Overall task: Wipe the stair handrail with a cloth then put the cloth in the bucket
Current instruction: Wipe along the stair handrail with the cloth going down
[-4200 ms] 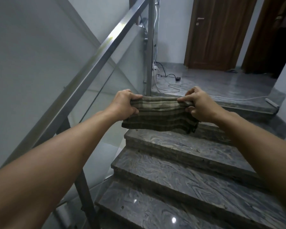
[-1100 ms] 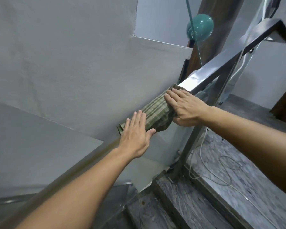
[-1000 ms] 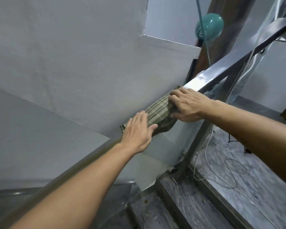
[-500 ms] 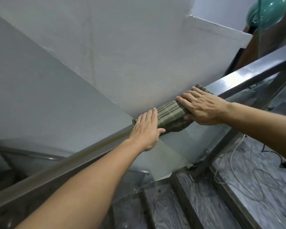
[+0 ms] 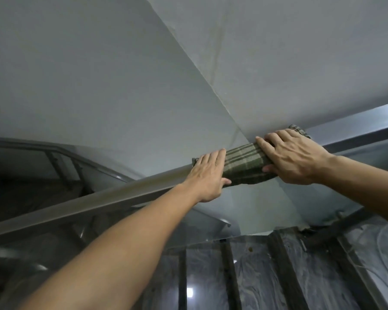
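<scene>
While the green plaid cloth (image 5: 244, 165) lies draped over the long, sloping metal stair handrail (image 5: 99, 203), both hands are on it. The left hand (image 5: 207, 175) presses flat on the cloth's lower end, fingers straight, thumb under the edge, not clenched. The right hand (image 5: 289, 159) clamps the cloth's upper end, fingers over the top of the handrail, thumb tucked below. By the look of it, this is the wiping step, well short of finished; plenty of bare rail runs down from the cloth. The next move calls for sliding the cloth along the handrail with steady pressure, both hands travelling together. Count: one cloth, one handrail here, two hands. No bucket in view. Below the handrail, grey marbled stair treads (image 5: 255, 276).
</scene>
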Available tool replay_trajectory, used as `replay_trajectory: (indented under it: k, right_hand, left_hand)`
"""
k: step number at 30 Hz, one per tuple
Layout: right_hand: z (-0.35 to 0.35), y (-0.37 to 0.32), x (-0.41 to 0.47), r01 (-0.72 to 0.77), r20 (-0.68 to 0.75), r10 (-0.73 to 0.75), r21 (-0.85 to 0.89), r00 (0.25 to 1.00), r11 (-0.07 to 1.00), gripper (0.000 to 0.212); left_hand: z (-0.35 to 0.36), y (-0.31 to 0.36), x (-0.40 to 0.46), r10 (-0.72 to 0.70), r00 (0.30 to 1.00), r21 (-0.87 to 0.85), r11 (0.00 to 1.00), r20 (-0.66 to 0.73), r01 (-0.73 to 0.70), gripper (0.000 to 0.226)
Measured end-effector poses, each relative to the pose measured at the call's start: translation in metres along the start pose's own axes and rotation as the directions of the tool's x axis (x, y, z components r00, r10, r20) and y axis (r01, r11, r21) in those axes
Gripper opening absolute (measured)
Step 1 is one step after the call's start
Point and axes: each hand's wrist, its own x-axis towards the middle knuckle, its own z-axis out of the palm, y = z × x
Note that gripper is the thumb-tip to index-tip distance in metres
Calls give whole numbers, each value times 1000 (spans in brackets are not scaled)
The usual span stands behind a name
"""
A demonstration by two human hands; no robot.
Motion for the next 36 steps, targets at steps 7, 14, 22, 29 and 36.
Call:
replay_trajectory:
  k: [7, 14, 22, 29, 36]
  right_hand:
    - [-8, -70, 36, 48, -28, -47, 25, 998, 999, 79]
    - [-25, -169, 85, 97, -69, -95, 31, 993, 995, 76]
    - [-40, -288, 146, 108, -51, -107, 17, 993, 994, 74]
    - [-55, -387, 202, 156, -21, -155, 8, 988, 988, 74]
    - [-63, -458, 240, 165, -42, -164, 20, 986, 986, 74]
  left_hand:
    - [14, -66, -41, -38, 999, -1, 999, -1, 38, 85]
    - [29, -158, -98, -101, 995, -11, 995, 4, 101, 85]
    - [47, -268, -164, -169, 985, -48, 984, 19, 170, 87]
    - [53, -354, -221, -243, 969, -35, 969, 50, 245, 87]
    - [66, -417, -260, -301, 953, -45, 952, 47, 303, 85]
